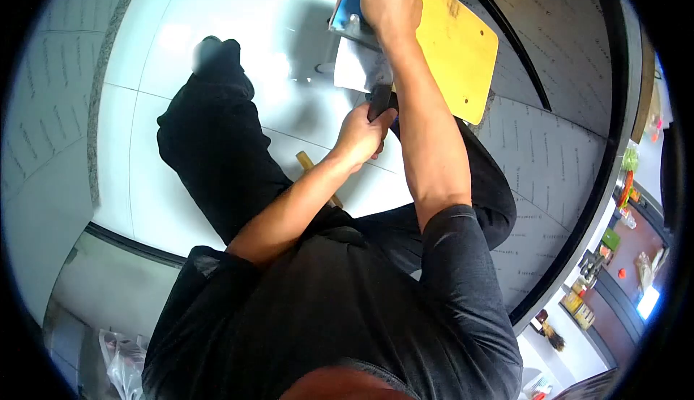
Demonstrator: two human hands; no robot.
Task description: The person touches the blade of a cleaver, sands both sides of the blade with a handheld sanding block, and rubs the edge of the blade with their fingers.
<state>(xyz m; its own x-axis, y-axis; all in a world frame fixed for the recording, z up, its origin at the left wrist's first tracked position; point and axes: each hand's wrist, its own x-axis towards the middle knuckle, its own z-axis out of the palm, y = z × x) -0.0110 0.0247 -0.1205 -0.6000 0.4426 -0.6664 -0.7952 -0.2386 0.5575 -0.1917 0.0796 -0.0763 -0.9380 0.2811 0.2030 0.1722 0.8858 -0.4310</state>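
Observation:
My left hand (365,134) is wrapped round a dark, flat-looking handle (379,102), low over the white tiled floor. Just beyond it lies a white sheet-like piece (358,66). At the top, my right hand (391,6) is closed on something blue, at a blue box-like object (352,2) with a metal edge. A yellow board (455,45) with rounded corners and small holes stands beside my right forearm. What the far end of the dark handle joins is hidden.
My knees in black trousers (210,139) are spread on both sides. A wooden stick (305,161) shows under my left forearm. Marked grey panels (549,154) and a black frame stand at the right, with a cluttered shelf beyond. A plastic bag (123,360) lies bottom left.

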